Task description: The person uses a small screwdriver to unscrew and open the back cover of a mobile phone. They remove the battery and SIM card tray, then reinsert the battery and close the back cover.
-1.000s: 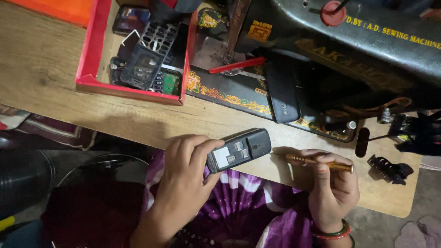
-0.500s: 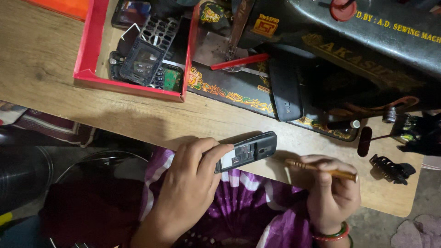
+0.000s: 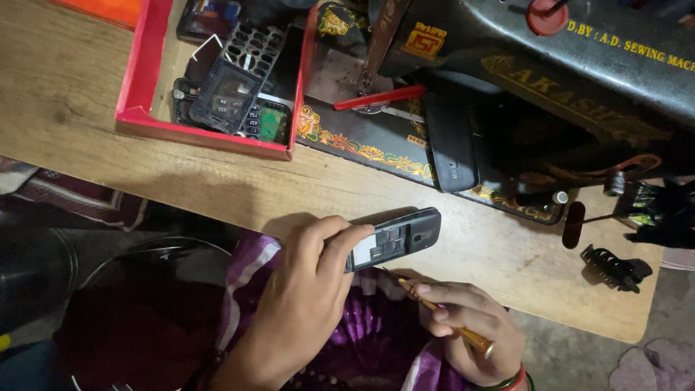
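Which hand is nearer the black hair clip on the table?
Right. The right hand, gripping a brass screwdriver, sits just left of and below the hair clip; the left hand, holding the phone, is farther left.

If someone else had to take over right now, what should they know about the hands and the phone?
Left hand: grips the opened phone at the table's near edge, back cover off, insides showing.
Right hand: holds a brass-coloured screwdriver, tip pointing up toward the phone, not touching it.
Nearby: a red tray with phone parts and a keypad frame sits up the table; a black sewing machine stands behind; a black clip lies to the right.
Done: the phone's back is open.
Left: the screwdriver has not yet reached the phone; whether any screws are out cannot be seen.
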